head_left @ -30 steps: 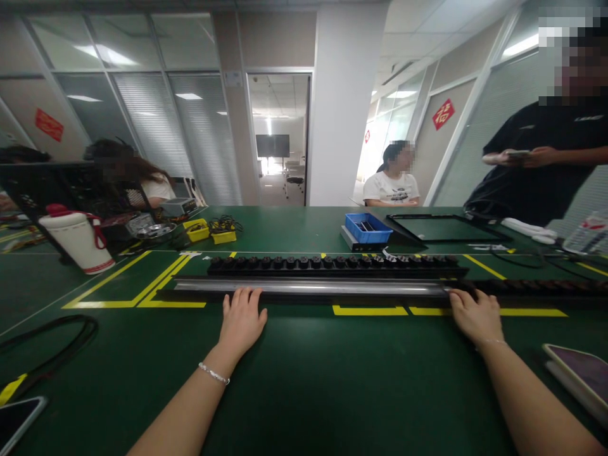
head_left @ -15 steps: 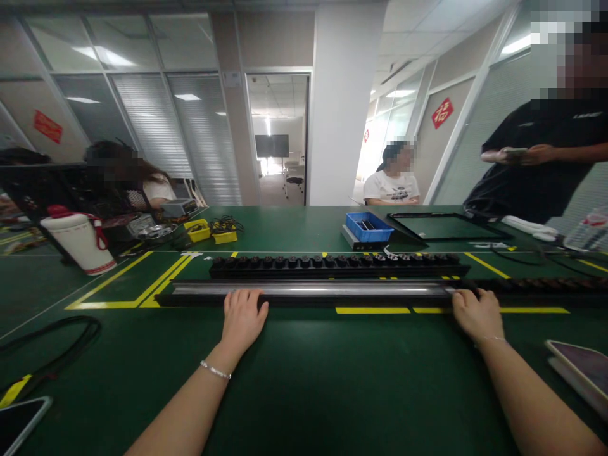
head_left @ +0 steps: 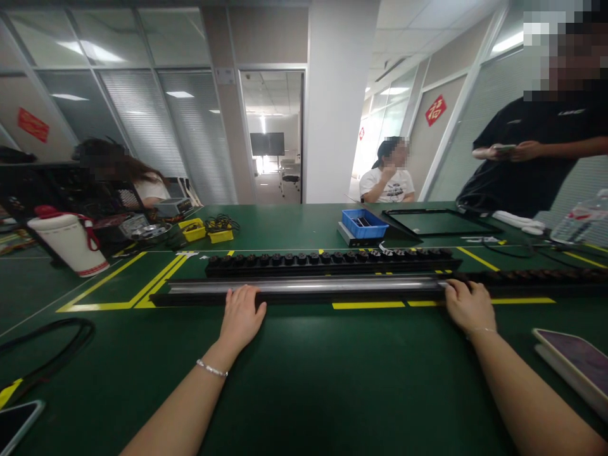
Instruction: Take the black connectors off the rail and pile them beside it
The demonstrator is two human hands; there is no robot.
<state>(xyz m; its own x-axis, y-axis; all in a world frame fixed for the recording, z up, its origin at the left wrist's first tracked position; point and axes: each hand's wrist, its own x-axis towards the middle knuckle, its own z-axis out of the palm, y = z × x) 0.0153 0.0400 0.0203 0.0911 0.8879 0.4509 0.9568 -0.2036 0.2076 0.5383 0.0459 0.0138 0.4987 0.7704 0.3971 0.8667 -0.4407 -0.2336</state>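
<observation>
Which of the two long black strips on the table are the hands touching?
The nearer strip, with the shiny metal rail on top. The left hand and right hand rest on it. The farther strip carries a row of black knobs and is untouched.

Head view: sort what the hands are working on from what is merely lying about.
In hand:
- long metal bar, left hand on it, right hand at its end
- black strip of round knobs just behind

Lying about:
- blue bin
- white jug
- yellow boxes
- phone
</observation>
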